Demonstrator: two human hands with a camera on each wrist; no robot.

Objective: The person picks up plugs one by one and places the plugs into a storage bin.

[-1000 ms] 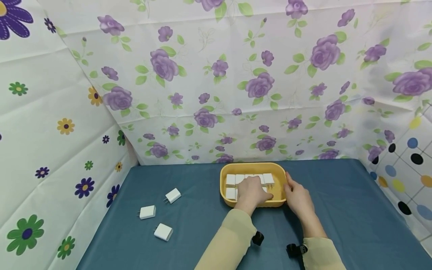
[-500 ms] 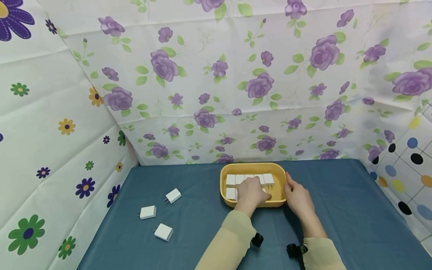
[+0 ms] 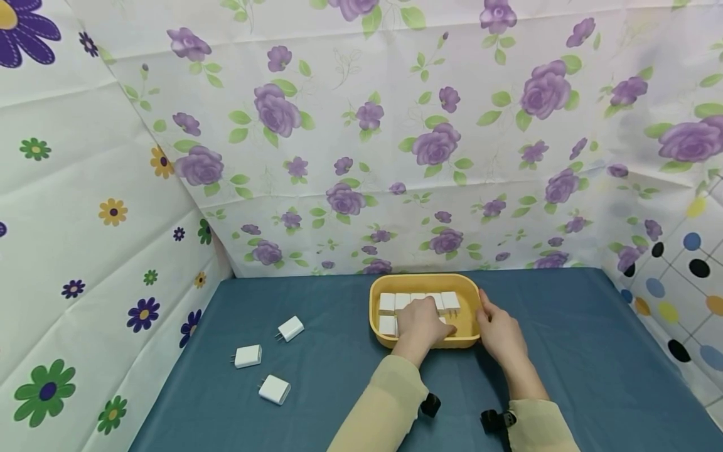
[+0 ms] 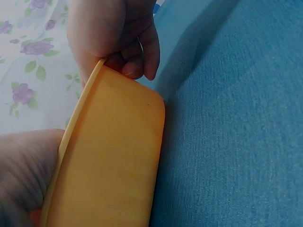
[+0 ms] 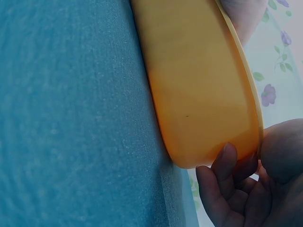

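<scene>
Inside a yellow plastic tray (image 3: 469,319), white charger plugs (image 3: 450,301) stand in two rows, prongs showing at the right end of the back row. My left hand (image 3: 420,323) reaches over the near rim and grips a white charger (image 3: 442,321) in the front row; a corner of it shows between index finger and thumb, and the fingertips are hidden. At the tray's right end my right hand (image 3: 499,329) holds the wall, thumb side up at the rim, with curled fingers (image 5: 224,163) against the outside in the right wrist view.
Three more white chargers, an upper one (image 3: 290,328), a left one (image 3: 247,356) and a near one (image 3: 274,389), lie on the blue tablecloth (image 3: 322,376) left of the tray. A flowered sheet (image 3: 316,157) hangs behind the table, with patterned sheets at both sides.
Both hands and the tray stay nearly as they were; my left thumb shifts only slightly. The whole head view drifts a few pixels.
</scene>
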